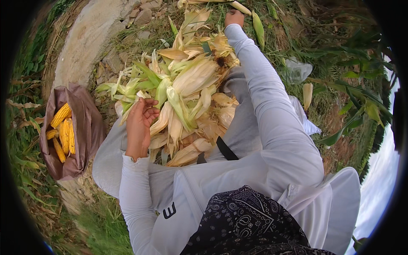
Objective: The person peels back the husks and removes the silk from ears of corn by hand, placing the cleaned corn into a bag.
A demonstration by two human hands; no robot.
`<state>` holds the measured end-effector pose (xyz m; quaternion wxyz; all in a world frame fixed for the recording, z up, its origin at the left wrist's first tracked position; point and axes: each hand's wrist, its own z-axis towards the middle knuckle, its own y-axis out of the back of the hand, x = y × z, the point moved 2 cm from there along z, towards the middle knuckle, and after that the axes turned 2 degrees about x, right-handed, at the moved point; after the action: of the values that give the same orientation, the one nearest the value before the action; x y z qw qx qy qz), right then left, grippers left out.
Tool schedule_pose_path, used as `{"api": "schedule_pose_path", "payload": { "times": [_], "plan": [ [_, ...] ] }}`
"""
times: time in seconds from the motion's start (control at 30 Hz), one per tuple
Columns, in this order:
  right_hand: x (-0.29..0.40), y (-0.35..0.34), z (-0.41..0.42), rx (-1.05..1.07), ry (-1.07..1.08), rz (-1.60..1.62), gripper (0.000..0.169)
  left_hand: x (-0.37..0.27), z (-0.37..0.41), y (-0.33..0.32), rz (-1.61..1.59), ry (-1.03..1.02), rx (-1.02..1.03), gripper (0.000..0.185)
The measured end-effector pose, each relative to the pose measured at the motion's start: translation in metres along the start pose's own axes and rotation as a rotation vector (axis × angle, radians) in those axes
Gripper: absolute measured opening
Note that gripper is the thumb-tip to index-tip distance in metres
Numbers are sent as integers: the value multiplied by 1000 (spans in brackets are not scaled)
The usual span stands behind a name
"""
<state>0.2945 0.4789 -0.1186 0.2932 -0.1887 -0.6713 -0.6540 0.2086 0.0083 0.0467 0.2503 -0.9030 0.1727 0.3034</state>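
Observation:
My left hand (141,122) is raised over the left edge of a heap of corn husks (191,76), fingers curled loosely with nothing seen between them. My right hand (234,18) reaches out to the grass beyond the heap. Its fingertips are hidden beside a pale ear of corn in husk (240,7), and whether it grips it cannot be told. A green ear in its husk (258,29) lies just right of that hand. At my left, a brown sack (91,122) stands with its mouth spread, holding several husked yellow corn cobs (65,134).
Stones (143,16) and a pale rock slab (83,41) lie at the upper left. On the right are a clear plastic bag (298,70), a whitish bag (304,119), a loose husk (307,95) and leafy corn plants (360,92).

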Motion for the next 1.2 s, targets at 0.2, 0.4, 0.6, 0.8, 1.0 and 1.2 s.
{"api": "schedule_pose_path", "payload": {
  "times": [0.2,0.4,0.6,0.8,1.0,1.2],
  "plan": [
    [-133,43,80,83,-370,-434,37,5,34,-31,114,111,-18,25],
    [-252,22,122,198,-568,-602,39,20,74,-41,154,206,-102,27],
    [-333,-4,144,139,-613,-589,66,28,100,-37,158,220,-176,25],
    [-331,1,144,277,-649,-877,82,37,110,-33,178,270,-232,25],
    [-283,-19,128,152,-477,-645,66,30,99,-49,185,264,-187,26],
    [-238,-39,174,249,-605,-64,63,9,71,-54,226,132,-14,23]
  ]
}}
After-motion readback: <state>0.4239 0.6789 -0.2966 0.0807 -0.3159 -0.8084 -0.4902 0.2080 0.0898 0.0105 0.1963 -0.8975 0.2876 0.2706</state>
